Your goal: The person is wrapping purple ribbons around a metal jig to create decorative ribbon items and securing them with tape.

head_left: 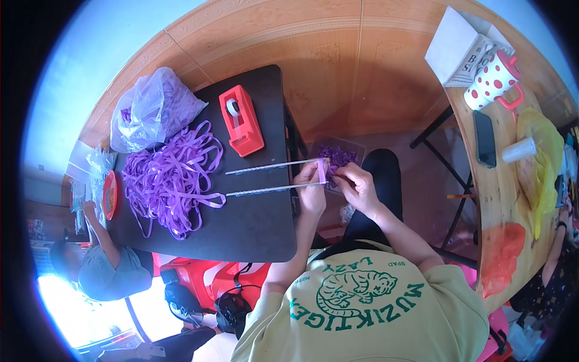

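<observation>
Two long thin metal rods (pixel 271 188), with a twisted look at their far ends, reach over the dark table's right edge. A purple ribbon (pixel 322 171) is looped across their near ends. My left hand (pixel 310 186) is closed around the ribbon at the rod ends. Just to its right, my right hand (pixel 360 187) pinches the ribbon between thumb and fingers; the fingertips are partly hidden. Behind my hands, a clear tub (pixel 360 146) holds purple ribbon pieces (pixel 338 155). A large heap of loose purple ribbon (pixel 172 181) lies on the table, one strand stretching toward the rods.
On the dark table (pixel 259 226) are a red tape dispenser (pixel 242 120), a filled plastic bag (pixel 155 111) and a red round dish (pixel 110 194). A wooden table (pixel 464 120) at right bears a dotted tumbler (pixel 493 81) and a phone (pixel 484 139). Other people sit at far left and far right.
</observation>
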Demonstrator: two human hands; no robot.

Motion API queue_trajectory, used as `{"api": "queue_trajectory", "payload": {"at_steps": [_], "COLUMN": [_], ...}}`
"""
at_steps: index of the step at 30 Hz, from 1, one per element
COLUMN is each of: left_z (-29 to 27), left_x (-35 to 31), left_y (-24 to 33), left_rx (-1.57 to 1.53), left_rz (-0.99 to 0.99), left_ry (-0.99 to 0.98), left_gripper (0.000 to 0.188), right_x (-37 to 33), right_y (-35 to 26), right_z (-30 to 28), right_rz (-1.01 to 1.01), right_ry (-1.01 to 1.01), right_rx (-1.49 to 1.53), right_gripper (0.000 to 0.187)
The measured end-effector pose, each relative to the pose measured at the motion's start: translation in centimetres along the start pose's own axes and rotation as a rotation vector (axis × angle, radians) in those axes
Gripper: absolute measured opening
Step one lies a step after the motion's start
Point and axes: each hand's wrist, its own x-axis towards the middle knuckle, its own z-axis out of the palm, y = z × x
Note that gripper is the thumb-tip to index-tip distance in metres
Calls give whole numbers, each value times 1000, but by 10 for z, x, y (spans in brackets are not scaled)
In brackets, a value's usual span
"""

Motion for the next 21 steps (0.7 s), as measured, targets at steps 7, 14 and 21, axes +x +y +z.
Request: {"api": "queue_trajectory", "payload": {"at_steps": [7,14,21], "left_z": [3,0,-1], "left_x": [-4,-16,-33], "left_y": [5,9,18], "left_rx": [95,118,76], "left_rz": [-12,-24,-91], "left_ry": [15,-45,-35], "left_gripper": [14,14,12], "right_x": [-8,-19,-14], "right_y": [2,-1,-8], "right_z": [6,9,4], "right_rz": [55,289,122], "right_ry": [-21,126,48], "right_rx": [54,338,233], "right_gripper": [12,15,15]}}
